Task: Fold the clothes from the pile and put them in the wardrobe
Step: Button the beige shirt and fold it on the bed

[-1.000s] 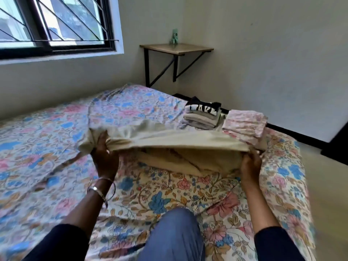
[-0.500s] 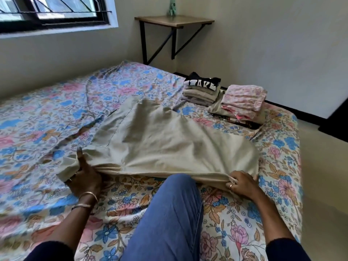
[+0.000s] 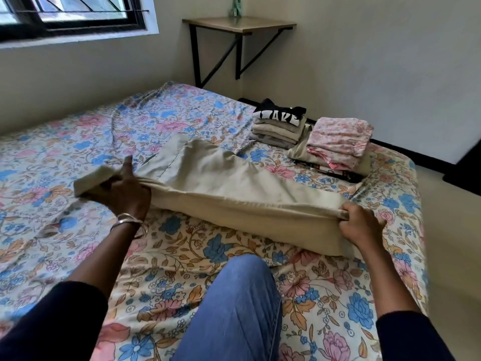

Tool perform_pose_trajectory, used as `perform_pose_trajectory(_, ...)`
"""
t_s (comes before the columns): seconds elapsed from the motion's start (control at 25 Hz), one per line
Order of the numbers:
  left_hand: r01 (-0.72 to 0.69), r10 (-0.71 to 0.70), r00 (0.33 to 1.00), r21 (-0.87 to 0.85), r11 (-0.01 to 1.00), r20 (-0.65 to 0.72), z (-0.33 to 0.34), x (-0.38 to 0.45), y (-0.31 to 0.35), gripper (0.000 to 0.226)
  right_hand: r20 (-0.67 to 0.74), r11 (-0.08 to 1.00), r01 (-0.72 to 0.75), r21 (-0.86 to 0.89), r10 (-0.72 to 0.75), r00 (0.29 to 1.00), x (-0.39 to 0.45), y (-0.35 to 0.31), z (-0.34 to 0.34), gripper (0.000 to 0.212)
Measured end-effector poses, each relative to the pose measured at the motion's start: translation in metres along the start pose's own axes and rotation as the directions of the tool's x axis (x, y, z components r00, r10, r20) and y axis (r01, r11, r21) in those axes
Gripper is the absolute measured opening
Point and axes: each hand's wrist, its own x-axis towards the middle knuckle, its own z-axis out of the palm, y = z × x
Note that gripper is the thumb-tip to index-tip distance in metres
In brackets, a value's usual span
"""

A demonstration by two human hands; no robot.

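Observation:
A beige garment (image 3: 223, 183) lies across the flowered bed (image 3: 78, 246), its near edge lifted off the sheet. My left hand (image 3: 127, 191) grips the garment's left end, with loose cloth sticking out past the fingers. My right hand (image 3: 361, 225) pinches the right end of the same raised edge. Behind it a stack of folded clothes (image 3: 278, 128) with a black-and-white printed top stands near the far bed edge. A second folded pile of pink flowered cloth (image 3: 338, 142) sits to its right.
A wall-mounted wooden shelf (image 3: 239, 23) on black brackets hangs in the far corner. A window (image 3: 73, 14) is at the upper left. My blue-trousered knee (image 3: 234, 308) rests on the bed in front. Bare floor (image 3: 453, 230) runs along the right.
The garment's near edge, down on the sheet half a second ago, is now lifted and folding away from me. Both hands rose with it. Before that the cloth was swung down flat.

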Motion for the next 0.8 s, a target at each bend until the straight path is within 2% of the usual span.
perform_pose_trajectory(0.08,-0.098,0.091,0.98,0.032,0.995,0.176,0.022,0.037,0.009,0.093,-0.155,0.989,-0.123,0.086,0.135,0.979,0.029,-0.006,0.007,0.026)
perform_pose_trajectory(0.16,-0.208,0.176,0.913,0.05,0.977,0.369,0.04,0.061,0.012,0.102,-0.269,0.965,-0.222,0.141,0.253,0.929,0.041,-0.01,0.016,0.028)
perform_pose_trajectory(0.2,-0.266,0.217,0.876,0.054,0.963,0.431,0.048,0.061,0.012,0.096,-0.287,0.962,-0.233,0.145,0.266,0.92,0.039,-0.014,0.023,0.028)
perform_pose_trajectory(0.24,-0.292,0.232,0.858,0.062,0.955,0.459,0.059,0.053,0.011,0.081,-0.284,0.964,-0.218,0.15,0.254,0.925,0.032,-0.018,0.033,0.026)
perform_pose_trajectory(0.28,-0.245,0.197,0.881,0.059,0.968,0.43,0.066,0.036,0.013,0.058,-0.268,0.968,-0.187,0.165,0.227,0.936,0.022,-0.024,0.046,0.021)
perform_pose_trajectory(0.32,-0.111,0.09,0.911,0.03,0.993,0.401,0.074,0.017,0.012,0.038,-0.243,0.968,-0.166,0.188,0.209,0.947,0.01,-0.032,0.059,0.015)
perform_pose_trajectory(0.36,0.062,-0.067,0.912,0.026,0.998,0.405,0.08,0.001,0.01,0.033,-0.218,0.966,-0.165,0.198,0.207,0.954,-0.003,-0.039,0.072,0.012)
perform_pose_trajectory(0.44,0.392,-0.381,0.799,0.077,0.917,0.465,0.086,-0.027,0.002,0.042,-0.166,0.974,-0.147,0.174,0.176,0.97,-0.027,-0.045,0.097,0.027)
perform_pose_trajectory(0.52,0.63,-0.579,0.69,0.033,0.775,0.434,0.085,-0.039,-0.002,0.046,-0.106,0.995,0.007,0.1,0.004,0.994,-0.045,-0.039,0.117,0.05)
perform_pose_trajectory(0.6,0.761,-0.706,0.609,-0.018,0.648,0.362,0.079,-0.037,0.005,0.057,-0.007,0.984,0.179,-0.022,-0.179,0.984,-0.053,-0.03,0.128,0.067)
perform_pose_trajectory(0.64,0.803,-0.745,0.565,-0.03,0.595,0.354,0.076,-0.034,0.011,0.069,0.014,0.973,0.221,-0.069,-0.221,0.975,-0.051,-0.025,0.13,0.07)
perform_pose_trajectory(0.68,0.832,-0.774,0.531,-0.036,0.554,0.345,0.074,-0.03,0.017,0.082,0.025,0.965,0.244,-0.099,-0.243,0.97,-0.047,-0.022,0.128,0.065)
perform_pose_trajectory(0.72,0.84,-0.774,0.526,-0.07,0.538,0.352,0.079,-0.026,0.017,0.09,0.034,0.956,0.261,-0.13,-0.259,0.965,-0.042,-0.02,0.123,0.055)
perform_pose_trajectory(0.8,0.853,-0.767,0.521,-0.208,0.478,0.374,0.089,-0.019,0.015,0.09,0.036,0.956,0.237,-0.171,-0.234,0.972,-0.034,-0.015,0.111,0.035)
